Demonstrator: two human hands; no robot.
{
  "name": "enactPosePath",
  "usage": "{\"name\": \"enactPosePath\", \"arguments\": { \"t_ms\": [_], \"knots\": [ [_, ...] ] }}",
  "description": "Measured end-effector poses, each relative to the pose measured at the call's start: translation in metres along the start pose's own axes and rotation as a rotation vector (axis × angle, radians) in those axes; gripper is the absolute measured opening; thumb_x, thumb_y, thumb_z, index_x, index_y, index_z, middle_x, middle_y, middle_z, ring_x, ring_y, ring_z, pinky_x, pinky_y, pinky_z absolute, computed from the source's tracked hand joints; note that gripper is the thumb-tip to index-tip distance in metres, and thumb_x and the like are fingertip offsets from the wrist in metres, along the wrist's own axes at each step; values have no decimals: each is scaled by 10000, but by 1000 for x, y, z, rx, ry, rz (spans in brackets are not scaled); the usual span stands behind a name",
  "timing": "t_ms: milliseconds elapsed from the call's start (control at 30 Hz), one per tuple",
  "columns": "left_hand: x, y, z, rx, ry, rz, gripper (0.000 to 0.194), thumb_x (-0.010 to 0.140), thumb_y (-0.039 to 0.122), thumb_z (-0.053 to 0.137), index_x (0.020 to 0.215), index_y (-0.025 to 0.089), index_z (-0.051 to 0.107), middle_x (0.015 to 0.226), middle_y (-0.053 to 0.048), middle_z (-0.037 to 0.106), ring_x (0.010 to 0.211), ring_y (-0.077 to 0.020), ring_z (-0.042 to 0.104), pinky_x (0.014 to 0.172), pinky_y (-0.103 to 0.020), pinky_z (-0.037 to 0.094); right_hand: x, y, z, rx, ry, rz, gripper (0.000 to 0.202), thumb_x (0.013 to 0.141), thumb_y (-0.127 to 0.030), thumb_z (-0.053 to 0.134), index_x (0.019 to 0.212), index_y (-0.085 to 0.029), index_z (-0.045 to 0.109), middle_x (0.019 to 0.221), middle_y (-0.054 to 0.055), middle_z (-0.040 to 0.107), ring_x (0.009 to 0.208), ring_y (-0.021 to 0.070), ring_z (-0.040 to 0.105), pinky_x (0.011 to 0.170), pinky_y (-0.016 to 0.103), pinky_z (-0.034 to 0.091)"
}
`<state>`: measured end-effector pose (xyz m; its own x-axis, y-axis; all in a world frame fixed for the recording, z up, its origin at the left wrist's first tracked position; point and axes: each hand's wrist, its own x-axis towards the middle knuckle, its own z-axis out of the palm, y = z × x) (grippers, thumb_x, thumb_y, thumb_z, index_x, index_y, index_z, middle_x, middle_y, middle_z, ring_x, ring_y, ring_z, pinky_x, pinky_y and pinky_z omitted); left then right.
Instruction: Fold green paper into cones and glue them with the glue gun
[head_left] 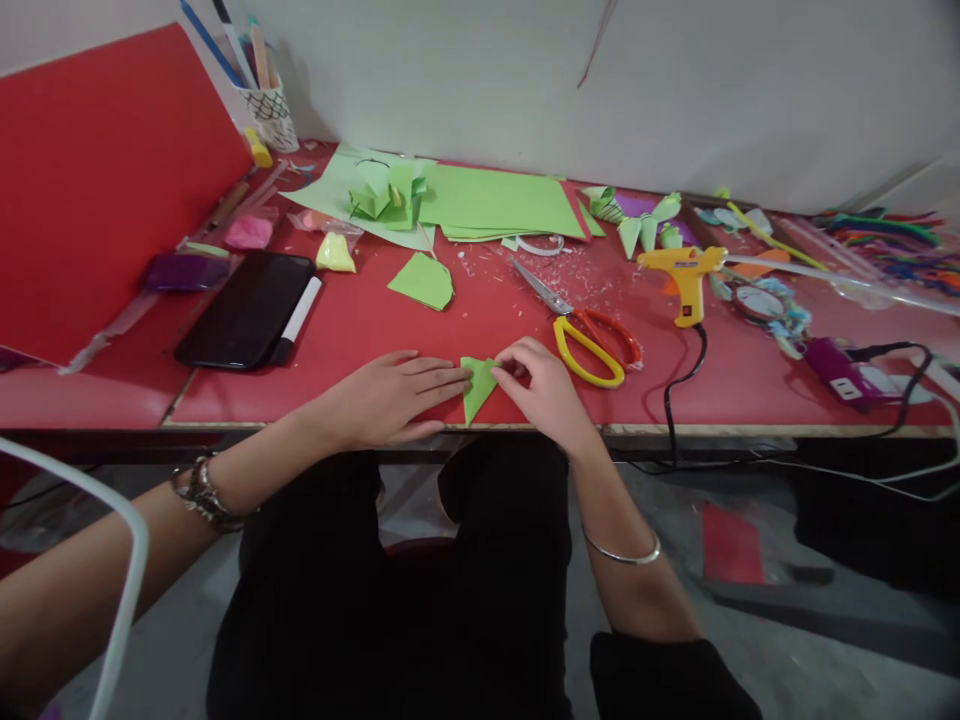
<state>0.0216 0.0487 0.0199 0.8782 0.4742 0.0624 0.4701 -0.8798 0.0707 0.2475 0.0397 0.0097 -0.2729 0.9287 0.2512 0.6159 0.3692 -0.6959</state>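
Note:
A small piece of folded green paper [478,388] lies at the front edge of the red table, narrowing to a point toward me. My left hand [405,397] rests flat with its fingers stretched out, the fingertips touching the paper's left side. On the other side, my right hand [538,385] pinches the paper's upper right corner between thumb and forefinger. Scissors [589,340] with yellow and red handles lie just right of my right hand, blades pointing away to the left. Beyond my hands is a cut piece of green paper [424,281].
Green sheets [499,200] and folded green paper shapes [386,195] lie along the wall. A yellow glue gun [686,282] with a cord sits at right. At left are a black phone [244,310], a marker [298,320] and a pen cup [271,115]. A white curved tube [124,600] crosses the lower left.

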Motion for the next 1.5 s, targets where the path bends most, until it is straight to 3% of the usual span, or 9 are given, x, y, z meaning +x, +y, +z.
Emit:
{"name": "enactPosePath", "arguments": {
  "t_ms": [133, 267, 400, 533, 667, 767, 1000, 1200, 1500],
  "knots": [
    [-2, 5, 0, 26, -38, -10, 640, 848, 497, 387, 1393, 212, 210, 1407, -82, 328, 1276, -219, 317, 1051, -369, 168, 0, -1, -5, 42, -90, -36, 107, 759, -275, 579, 799, -180, 552, 916, 30, 483, 724, 111, 480, 676, 254, 402],
    [-5, 11, 3, 54, -18, -63, 637, 846, 467, 406, 1388, 184, 227, 1420, -102, 295, 1297, -231, 283, 1037, -378, 188, 1, 0, -15, 115, -281, -88, 125, 748, -290, 597, 798, -182, 557, 840, 5, 517, 625, 91, 423, 591, 230, 367],
    [-6, 11, 5, 50, -31, -38, 681, 824, 474, 436, 1390, 165, 219, 1433, -107, 262, 1310, -244, 251, 1054, -401, 147, 7, 3, -20, 123, -368, -135, 133, 776, -280, 570, 875, -197, 604, 871, 13, 550, 695, 110, 473, 633, 242, 377],
    [-8, 5, 8, 23, -58, -16, 692, 823, 423, 447, 1401, 161, 170, 1440, -99, 245, 1325, -231, 209, 1072, -421, 48, 14, 6, -15, 109, -345, -139, 141, 808, -290, 531, 799, -187, 627, 835, 13, 545, 712, 113, 500, 650, 247, 383],
    [-9, 2, 7, -26, -64, -8, 697, 800, 401, 473, 1393, 165, 193, 1424, -102, 289, 1324, -227, 209, 1079, -419, 38, 18, 5, -9, 66, -320, -150, 154, 799, -309, 551, 764, -175, 620, 777, 2, 534, 679, 106, 493, 630, 237, 370],
    [-9, 3, 5, -69, -45, 20, 641, 793, 367, 473, 1363, 160, 268, 1383, -112, 366, 1294, -225, 284, 1079, -420, 96, 18, 2, -6, 11, -287, -149, 163, 790, -316, 567, 741, -166, 608, 760, -1, 529, 671, 103, 492, 629, 233, 359],
    [-10, 5, 6, -108, 122, 150, 525, 781, 352, 460, 1261, 147, 411, 1249, -130, 521, 1167, -234, 461, 1015, -421, 285, 16, -1, -3, -59, -257, -147, 170, 793, -320, 565, 745, -158, 582, 754, -1, 511, 678, 107, 491, 623, 226, 339],
    [-9, 5, 4, -63, 103, 161, 593, 792, 401, 442, 1321, 156, 331, 1254, -143, 510, 1167, -240, 459, 986, -422, 323, 16, 0, -1, -93, -249, -163, 179, 793, -330, 564, 742, -159, 574, 743, 1, 498, 675, 114, 474, 611, 231, 319],
    [-9, 7, 4, 43, 73, 186, 523, 782, 413, 470, 1252, 186, 447, 1241, -124, 527, 1142, -253, 485, 964, -405, 362, 15, 1, 2, -128, -211, -146, 175, 790, -332, 570, 742, -165, 548, 738, -7, 464, 664, 110, 456, 595, 227, 308]
  ]
}}
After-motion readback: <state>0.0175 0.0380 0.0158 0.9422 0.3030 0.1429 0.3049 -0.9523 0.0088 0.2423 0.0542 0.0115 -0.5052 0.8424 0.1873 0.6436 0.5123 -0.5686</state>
